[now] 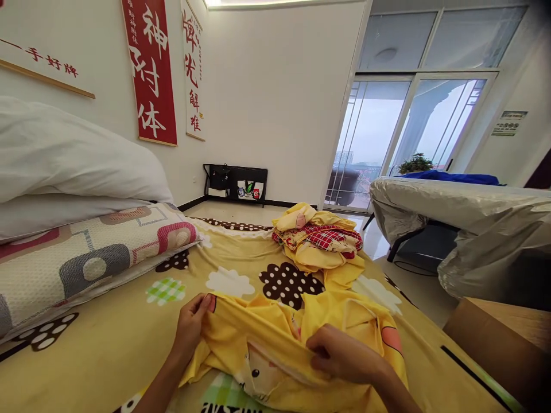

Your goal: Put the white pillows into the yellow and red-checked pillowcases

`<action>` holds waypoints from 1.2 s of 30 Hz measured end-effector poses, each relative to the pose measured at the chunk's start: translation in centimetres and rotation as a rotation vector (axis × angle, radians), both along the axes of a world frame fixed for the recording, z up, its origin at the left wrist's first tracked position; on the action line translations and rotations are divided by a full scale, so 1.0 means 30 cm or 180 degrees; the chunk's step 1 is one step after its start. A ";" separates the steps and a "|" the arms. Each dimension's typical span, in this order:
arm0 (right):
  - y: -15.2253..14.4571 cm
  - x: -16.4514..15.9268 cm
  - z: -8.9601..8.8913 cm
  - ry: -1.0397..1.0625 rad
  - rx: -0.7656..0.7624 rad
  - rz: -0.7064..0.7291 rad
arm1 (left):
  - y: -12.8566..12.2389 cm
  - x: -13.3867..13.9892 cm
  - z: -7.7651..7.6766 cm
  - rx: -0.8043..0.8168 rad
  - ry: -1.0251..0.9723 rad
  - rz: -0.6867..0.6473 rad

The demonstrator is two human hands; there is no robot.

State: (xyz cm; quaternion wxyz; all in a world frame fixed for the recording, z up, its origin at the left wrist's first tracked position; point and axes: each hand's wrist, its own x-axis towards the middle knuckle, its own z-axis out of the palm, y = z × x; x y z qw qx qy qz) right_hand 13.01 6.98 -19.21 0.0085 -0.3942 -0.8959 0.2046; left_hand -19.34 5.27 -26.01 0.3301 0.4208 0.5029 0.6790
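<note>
A yellow garment [275, 344] with a printed animal face and pink patches lies spread and rumpled on the bed in front of me; its exact kind I cannot make out. My left hand [192, 321] pinches its upper left edge between thumb and fingers, pulling the cloth up a little. My right hand [340, 353] is closed on a fold of the same cloth near its middle. The fabric stretches between both hands. Just beyond it sits a heap of clothes [318, 238], yellow with red plaid and floral parts.
A patterned blanket [129, 350] covers the bed. Pillows [94, 264] and white bedding [73, 155] are stacked at left. On the right stand a plastic-covered table [465, 195] and a cardboard box [503, 332]. A low black rack [235, 182] is against the far wall, near glass doors [374, 132].
</note>
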 end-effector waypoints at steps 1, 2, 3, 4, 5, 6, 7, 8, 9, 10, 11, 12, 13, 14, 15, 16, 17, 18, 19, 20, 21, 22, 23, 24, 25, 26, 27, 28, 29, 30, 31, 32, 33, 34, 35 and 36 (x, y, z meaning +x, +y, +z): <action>-0.018 -0.014 0.002 -0.0127 -0.0193 0.0074 | -0.006 -0.007 0.004 -0.0056 -0.0255 0.0144; -0.036 -0.028 0.006 -0.0248 -0.0359 0.0152 | -0.013 -0.016 0.008 -0.0101 -0.0383 0.0250; -0.054 -0.037 0.014 -0.0321 -0.0497 0.0214 | -0.020 -0.026 0.015 -0.0123 -0.0318 0.0310; -0.069 -0.038 0.027 -0.0305 -0.0603 0.0236 | -0.027 -0.038 0.023 -0.0128 -0.0016 0.0338; -0.080 -0.030 0.045 -0.0193 -0.0671 0.0214 | -0.035 -0.049 0.033 -0.0124 0.0479 0.0412; -0.084 -0.011 0.066 0.0028 -0.0637 0.0127 | -0.044 -0.058 0.044 -0.0112 0.1071 0.0548; -0.080 0.018 0.087 0.0326 -0.0487 -0.0024 | -0.054 -0.063 0.056 -0.0072 0.1660 0.0748; -0.066 0.057 0.105 0.0621 -0.0254 -0.0232 | -0.064 -0.060 0.065 0.0023 0.2164 0.0958; -0.043 0.103 0.117 0.0867 0.0054 -0.0485 | -0.075 -0.048 0.072 0.0201 0.2545 0.1113; -0.010 0.154 0.118 0.1032 0.0411 -0.0765 | -0.086 -0.028 0.074 0.0431 0.2818 0.1112; 0.032 0.208 0.108 0.1083 0.0777 -0.1061 | -0.096 0.000 0.071 0.0659 0.2998 0.0936; 0.078 0.263 0.086 0.0997 0.1118 -0.1396 | -0.104 0.033 0.063 0.0794 0.3100 0.0634; 0.127 0.314 0.053 0.0797 0.1404 -0.1758 | -0.109 0.070 0.050 0.0777 0.3132 0.0314; 0.175 0.360 0.011 0.0501 0.1612 -0.2149 | -0.109 0.105 0.034 0.0603 0.3108 0.0036; 0.218 0.398 -0.036 0.0158 0.1674 -0.2568 | -0.106 0.136 0.015 0.0317 0.3049 -0.0196; 0.254 0.426 -0.086 -0.0102 0.1608 -0.2891 | -0.098 0.159 -0.005 -0.0002 0.2978 -0.0392; 0.283 0.442 -0.135 -0.0244 0.1510 -0.3071 | -0.086 0.175 -0.024 -0.0278 0.2917 -0.0555; 0.304 0.448 -0.181 -0.0312 0.1414 -0.3169 | -0.073 0.182 -0.041 -0.0481 0.2886 -0.0697; 0.319 0.444 -0.220 -0.0302 0.1349 -0.3178 | -0.058 0.183 -0.053 -0.0589 0.2865 -0.0807; 0.327 0.432 -0.253 -0.0262 0.1331 -0.3146 | -0.043 0.177 -0.062 -0.0617 0.2829 -0.0874; 0.331 0.415 -0.277 -0.0219 0.1340 -0.3113 | -0.030 0.169 -0.066 -0.0583 0.2758 -0.0895; 0.332 0.394 -0.295 -0.0167 0.1363 -0.3075 | -0.020 0.158 -0.066 -0.0520 0.2646 -0.0850; 0.330 0.374 -0.305 -0.0104 0.1389 -0.3021 | -0.014 0.146 -0.062 -0.0455 0.2500 -0.0750; 0.325 0.355 -0.310 -0.0034 0.1418 -0.2956 | -0.012 0.134 -0.055 -0.0380 0.2317 -0.0595; 0.318 0.342 -0.309 0.0043 0.1456 -0.2892 | -0.013 0.120 -0.045 -0.0289 0.2093 -0.0383; 0.309 0.334 -0.303 0.0127 0.1502 -0.2839 | -0.018 0.103 -0.032 -0.0187 0.1844 -0.0126; 0.297 0.335 -0.292 0.0215 0.1551 -0.2806 | -0.026 0.081 -0.014 -0.0076 0.1575 0.0164; 0.283 0.344 -0.276 0.0305 0.1606 -0.2807 | -0.037 0.055 0.010 0.0039 0.1299 0.0470; 0.267 0.361 -0.255 0.0392 0.1663 -0.2841 | -0.051 0.022 0.041 0.0159 0.1049 0.0766; 0.249 0.386 -0.229 0.0471 0.1717 -0.2892 | -0.067 -0.017 0.081 0.0276 0.0864 0.1057; 0.229 0.418 -0.198 0.0537 0.1759 -0.2944 | -0.084 -0.060 0.131 0.0386 0.0751 0.1341; 0.208 0.454 -0.161 0.0586 0.1784 -0.2972 | -0.103 -0.104 0.189 0.0500 0.0711 0.1580; 0.186 0.493 -0.119 0.0615 0.1790 -0.2969 | -0.123 -0.148 0.254 0.0621 0.0730 0.1766; 0.163 0.533 -0.071 0.0624 0.1786 -0.2951 | -0.143 -0.189 0.324 0.0753 0.0773 0.1902; 0.139 0.572 -0.018 0.0620 0.1795 -0.2924 | -0.162 -0.225 0.397 0.0852 0.0843 0.1963; 0.116 0.608 0.040 0.0616 0.1842 -0.2873 | -0.180 -0.255 0.470 0.0915 0.0883 0.2017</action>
